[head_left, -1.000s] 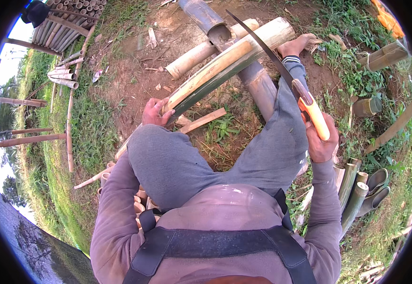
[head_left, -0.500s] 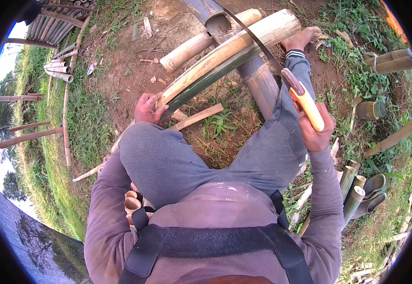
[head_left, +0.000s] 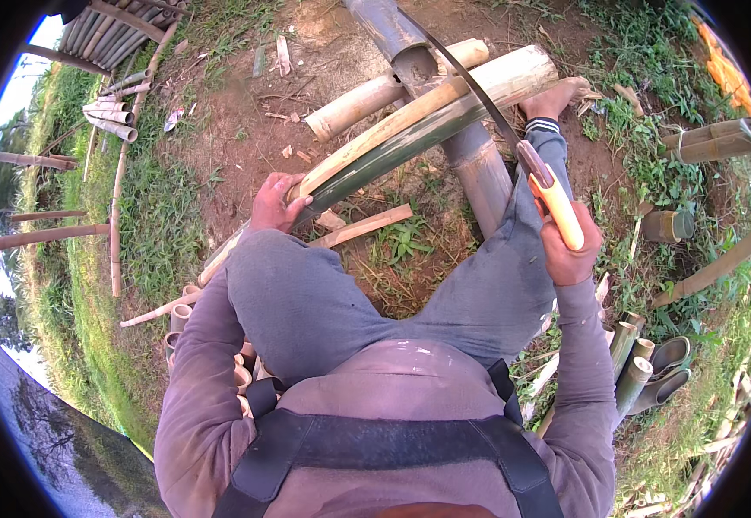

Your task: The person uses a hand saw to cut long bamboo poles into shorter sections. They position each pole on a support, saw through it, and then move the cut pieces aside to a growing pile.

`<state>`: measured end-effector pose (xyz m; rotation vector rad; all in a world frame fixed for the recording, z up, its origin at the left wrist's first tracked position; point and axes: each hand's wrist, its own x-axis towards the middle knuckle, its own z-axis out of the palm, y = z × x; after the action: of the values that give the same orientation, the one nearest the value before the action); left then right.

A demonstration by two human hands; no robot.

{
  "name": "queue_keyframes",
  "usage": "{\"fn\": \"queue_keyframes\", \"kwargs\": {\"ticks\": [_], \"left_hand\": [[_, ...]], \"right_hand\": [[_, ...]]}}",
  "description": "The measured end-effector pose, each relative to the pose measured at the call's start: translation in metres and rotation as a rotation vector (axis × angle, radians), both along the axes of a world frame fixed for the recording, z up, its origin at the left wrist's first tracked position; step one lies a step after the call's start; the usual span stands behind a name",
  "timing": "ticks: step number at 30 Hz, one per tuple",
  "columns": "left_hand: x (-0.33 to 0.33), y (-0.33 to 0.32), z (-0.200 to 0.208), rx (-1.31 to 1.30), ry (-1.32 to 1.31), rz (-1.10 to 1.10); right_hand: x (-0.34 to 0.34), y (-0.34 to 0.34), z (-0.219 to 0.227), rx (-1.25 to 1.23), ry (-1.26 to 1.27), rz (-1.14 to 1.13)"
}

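A split-faced bamboo pole [head_left: 375, 164], green below with a pale shaved upper side, slants from my left knee up to the far right. My left hand [head_left: 278, 204] grips its near end, thumb on top. In my right hand [head_left: 572, 246] is the orange and brown handle of a handsaw [head_left: 503, 121]. Its long dark blade crosses over the bamboo pole toward the far middle; whether the teeth touch the wood, I cannot tell. The pole rests across a thick grey bamboo trunk [head_left: 477, 177] and near a shorter cut bamboo [head_left: 349, 112].
My bare foot [head_left: 557, 97] is beside the pole's far end. A flat wooden strip [head_left: 367, 226] lies on the ground between my legs. Cut bamboo tubes [head_left: 634, 375] and a pair of boots [head_left: 665, 380] stand at the right. Bamboo racks [head_left: 116, 112] are at the far left.
The whole scene has shifted slightly down and right at its far part. The saw and the pole stay in nearly the same places relative to each other, and both hands keep their grips.
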<state>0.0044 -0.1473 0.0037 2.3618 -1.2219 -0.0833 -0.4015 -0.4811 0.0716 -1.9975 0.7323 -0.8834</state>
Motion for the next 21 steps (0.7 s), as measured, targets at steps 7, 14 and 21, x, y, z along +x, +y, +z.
{"fn": "queue_keyframes", "kwargs": {"ticks": [7,14,21], "left_hand": [[0.123,0.054,-0.012,-0.011,-0.172,0.173],[0.170,0.066,-0.029,0.146,-0.311,0.276],[0.015,0.005,0.005,0.325,0.253,-0.185]], "right_hand": [[-0.005,0.017,-0.006,0.000,0.031,-0.091],[0.001,0.031,-0.015,-0.008,0.039,-0.091],[0.004,0.042,-0.017,0.009,0.036,-0.142]]}}
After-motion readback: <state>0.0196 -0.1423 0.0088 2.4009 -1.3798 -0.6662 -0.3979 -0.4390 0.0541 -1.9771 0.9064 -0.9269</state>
